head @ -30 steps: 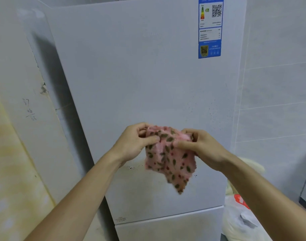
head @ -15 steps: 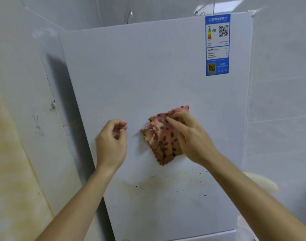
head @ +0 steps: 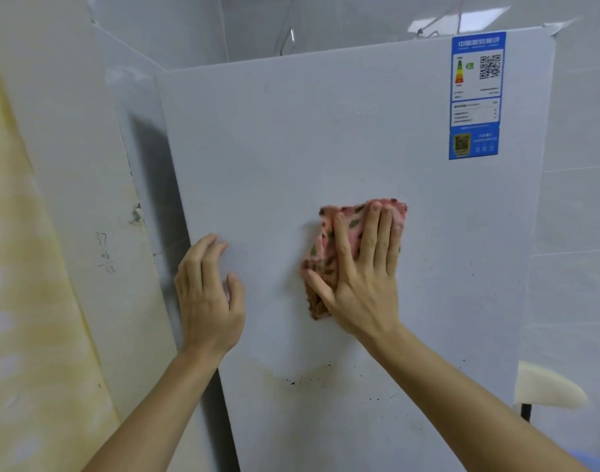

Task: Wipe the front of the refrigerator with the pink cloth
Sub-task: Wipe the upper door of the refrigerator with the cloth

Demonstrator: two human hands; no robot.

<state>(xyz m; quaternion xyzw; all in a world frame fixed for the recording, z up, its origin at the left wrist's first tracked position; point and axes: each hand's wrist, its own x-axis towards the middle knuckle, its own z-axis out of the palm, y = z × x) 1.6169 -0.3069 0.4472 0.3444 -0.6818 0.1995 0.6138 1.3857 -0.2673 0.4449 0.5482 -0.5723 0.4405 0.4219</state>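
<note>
The right hand (head: 361,277) presses the pink cloth (head: 329,253) flat-fingered against the refrigerator (head: 292,148) front. Left of the cloth, the left hand (head: 208,294) hovers loosely curled, holding nothing.

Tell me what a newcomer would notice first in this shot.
The pink cloth stands out, pressed flat against the middle of the white refrigerator by the right hand. A blue label sits at the door's top right corner, and dark specks dot the door below the hands. The left hand is at the door's left edge, holding nothing.
</note>
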